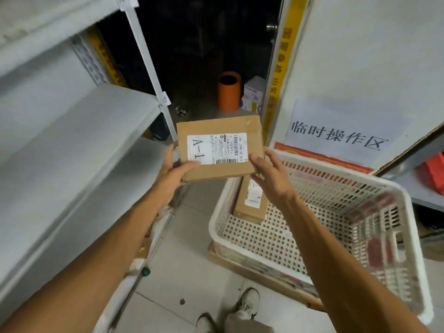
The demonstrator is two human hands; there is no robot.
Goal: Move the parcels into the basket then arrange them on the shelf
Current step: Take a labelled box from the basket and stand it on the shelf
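Observation:
I hold a flat brown cardboard parcel (219, 131) with a white label marked "A-1" in mid-air at the centre of the view. My left hand (171, 173) grips its lower left corner, and my right hand (270, 175) grips its lower right corner. Below and to the right stands a white perforated plastic basket (374, 188). A second brown parcel (251, 200) leans inside the basket against its near left wall. White metal shelves (79, 131) run along the left, bare where visible.
An orange cylinder (229, 92) and a white carton (253, 94) stand on the floor in the dark gap ahead. A wall panel with a paper sign (341, 133) rises on the right, with red items (434, 173) beyond it. My feet (249, 301) are on the tiled floor.

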